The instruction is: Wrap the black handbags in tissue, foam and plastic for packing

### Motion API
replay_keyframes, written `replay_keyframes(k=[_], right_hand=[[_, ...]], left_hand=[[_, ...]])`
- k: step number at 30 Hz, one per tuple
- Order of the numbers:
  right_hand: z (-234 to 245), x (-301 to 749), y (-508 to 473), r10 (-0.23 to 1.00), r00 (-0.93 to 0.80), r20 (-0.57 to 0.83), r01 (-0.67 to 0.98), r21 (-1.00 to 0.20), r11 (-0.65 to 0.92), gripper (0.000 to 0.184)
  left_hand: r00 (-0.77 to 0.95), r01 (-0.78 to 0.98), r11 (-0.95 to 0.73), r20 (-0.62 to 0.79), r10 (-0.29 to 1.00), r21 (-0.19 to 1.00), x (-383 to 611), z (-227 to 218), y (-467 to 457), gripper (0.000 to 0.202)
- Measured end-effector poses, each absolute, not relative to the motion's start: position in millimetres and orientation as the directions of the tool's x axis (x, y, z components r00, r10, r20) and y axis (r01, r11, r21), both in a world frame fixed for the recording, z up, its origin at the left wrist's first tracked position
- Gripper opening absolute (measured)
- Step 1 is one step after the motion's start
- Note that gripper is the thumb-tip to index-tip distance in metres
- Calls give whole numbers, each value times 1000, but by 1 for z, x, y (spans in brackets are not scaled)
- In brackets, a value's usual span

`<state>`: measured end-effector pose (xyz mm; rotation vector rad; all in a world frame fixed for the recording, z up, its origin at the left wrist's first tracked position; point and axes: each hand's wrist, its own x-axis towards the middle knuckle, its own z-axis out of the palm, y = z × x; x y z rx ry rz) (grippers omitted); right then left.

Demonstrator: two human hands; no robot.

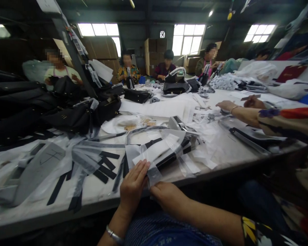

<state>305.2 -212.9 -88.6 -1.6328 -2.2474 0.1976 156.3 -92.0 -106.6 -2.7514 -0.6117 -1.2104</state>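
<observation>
A dark handbag (166,160) lies at the near edge of the table, partly covered by white sheets and clear plastic film. My left hand (135,182) rests on its near left corner, fingers stretched flat over the film. Just to the right, my right hand (169,198) is closed at the loose end of the plastic film (154,175); its fingertips are partly hidden. A film-wrapped handle (140,130) arches behind the bag. Left of my hands lie black straps (101,174), several of them wrapped in film.
Black bags (23,102) pile up at the left, near a slanted post (73,51). A grey panel (41,171) lies at the near left. White sheets (164,107) cover mid-table. At the right, a co-worker's hands (227,106) work above another wrapped bag (261,140). Other people sit opposite.
</observation>
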Motion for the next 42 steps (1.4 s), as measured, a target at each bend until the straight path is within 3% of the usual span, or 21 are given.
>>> replay_keyframes(k=[3, 5, 8, 13, 16, 20, 28, 35, 42], right_hand=[[-47, 327, -206, 888, -405, 218, 805, -375, 460, 25], [-17, 344, -189, 881, -360, 305, 807, -371, 459, 36], [8, 366, -139, 899, -268, 346, 884, -283, 373, 27], [-2, 381, -52, 944, -321, -74, 928, -223, 298, 32], [-14, 379, -28, 924, -352, -151, 917, -251, 309, 31], [-26, 373, -15, 908, -379, -178, 896, -314, 312, 29], [-40, 347, -9, 924, -354, -144, 888, -362, 284, 23], [-39, 335, -40, 862, -496, 102, 823, -260, 504, 27], [-13, 356, -118, 858, -481, 180, 748, -426, 509, 32]], left_hand=[[617, 372, -927, 733, 287, 50, 156, -109, -93, 48], [602, 363, -931, 756, 258, 30, 157, -111, -94, 47], [596, 358, -934, 770, 227, -2, 159, -112, -94, 45], [646, 343, -934, 747, 158, -99, 144, -103, -84, 41], [687, 292, -947, 719, 109, -136, 128, -100, -72, 41], [679, 270, -959, 722, 129, -82, 120, -102, -63, 40], [653, 229, -972, 749, 111, -55, 125, -95, -66, 38], [644, 263, -965, 746, 171, -6, 125, -99, -68, 37], [651, 283, -958, 725, 223, 41, 124, -102, -70, 38]])
